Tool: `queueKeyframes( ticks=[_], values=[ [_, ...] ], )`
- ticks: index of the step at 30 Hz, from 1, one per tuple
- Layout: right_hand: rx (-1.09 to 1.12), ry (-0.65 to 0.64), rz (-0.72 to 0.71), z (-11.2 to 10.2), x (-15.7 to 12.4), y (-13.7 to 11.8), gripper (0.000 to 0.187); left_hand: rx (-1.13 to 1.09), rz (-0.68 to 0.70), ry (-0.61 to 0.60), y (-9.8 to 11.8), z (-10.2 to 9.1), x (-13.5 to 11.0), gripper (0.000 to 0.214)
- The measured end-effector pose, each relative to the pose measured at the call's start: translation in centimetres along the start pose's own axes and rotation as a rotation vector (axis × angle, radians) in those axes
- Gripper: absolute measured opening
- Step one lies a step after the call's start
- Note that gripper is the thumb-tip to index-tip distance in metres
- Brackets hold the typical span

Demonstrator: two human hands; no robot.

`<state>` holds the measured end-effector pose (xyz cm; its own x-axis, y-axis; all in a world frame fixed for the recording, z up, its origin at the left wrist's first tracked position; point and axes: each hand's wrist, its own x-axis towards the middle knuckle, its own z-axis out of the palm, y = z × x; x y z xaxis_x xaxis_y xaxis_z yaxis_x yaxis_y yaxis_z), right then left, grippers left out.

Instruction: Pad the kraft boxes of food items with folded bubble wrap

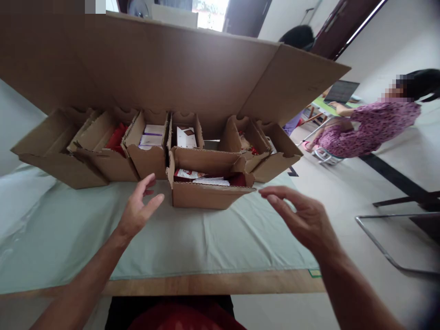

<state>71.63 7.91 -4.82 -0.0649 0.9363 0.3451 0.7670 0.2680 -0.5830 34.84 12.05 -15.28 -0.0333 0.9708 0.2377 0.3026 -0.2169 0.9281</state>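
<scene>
Front cardboard box (202,197) sits on the pale green cloth (151,252) over the counter (213,283), pulled forward of a row of similar boxes, long side facing the wearer. Inside it: a red-and-white packet (188,174) at the left, a white stack (211,182) in the middle, dark red material toward the right. Left hand (135,211) in the air near the box's left end, fingers loosely curved, thumb well apart, nothing held. Right hand (305,217) just beside the right front corner, fingers extended together, thumb below them, also holding nothing; contact with the cardboard cannot be told. Behind, four boxes to the left and two to the right, a gap between the groups. The second from left has a red item (117,137), the third purple-edged white packs (151,138), the fourth a white carton (186,137). A tall cardboard panel (165,68) rises behind the row. Far right, a seated person (381,121) in patterned pink at a laptop (342,91).
</scene>
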Motion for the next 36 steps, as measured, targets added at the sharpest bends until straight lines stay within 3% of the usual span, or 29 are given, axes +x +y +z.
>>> queueKeyframes(
  ticks=[2, 4, 7, 10, 17, 21, 26, 32, 36],
  values=[
    [0.069, 0.008, 0.179, 2.3, -2.4, 2.5, 0.033, -0.142, -0.029, -0.089, -1.3, 1.7, 0.8, 0.081],
    [0.173, -0.003, 0.279, 5.8, -3.5, 4.4, 0.053, -0.272, -0.013, -0.17, -1.6, 3.7, 1.2, 0.085],
    [0.326, 0.034, 0.303, 10.6, -3.0, 5.5, 0.068, -0.373, 0.023, -0.182, -0.7, 6.4, 0.7, 0.082],
    [0.424, 0.07, 0.299, 12.9, -2.2, 4.7, 0.063, -0.38, 0.021, -0.121, 0.2, 7.5, -0.6, 0.081],
    [0.448, 0.142, 0.31, 11.5, -4.4, 1.5, 0.051, -0.344, -0.007, 0.013, 0.5, 6.9, -4.4, 0.061],
    [0.376, 0.153, 0.299, 10.6, -5.2, -1.3, 0.049, -0.284, -0.039, 0.108, 1.2, 5.3, -6.1, 0.055],
    [0.443, 0.158, 0.224, 9.4, -5.3, -4.9, 0.043, -0.28, 0.041, 0.196, 3.5, 3.0, -7.2, 0.048],
    [0.379, 0.296, 0.229, 6.7, -6.6, -7.0, 0.041, -0.304, 0.109, 0.138, 6.1, 2.5, -8.0, 0.046],
    [0.426, 0.264, 0.184, 6.2, -6.8, -8.1, 0.039, -0.263, 0.114, 0.179, 7.0, 1.5, -8.2, 0.045]
  ],
)
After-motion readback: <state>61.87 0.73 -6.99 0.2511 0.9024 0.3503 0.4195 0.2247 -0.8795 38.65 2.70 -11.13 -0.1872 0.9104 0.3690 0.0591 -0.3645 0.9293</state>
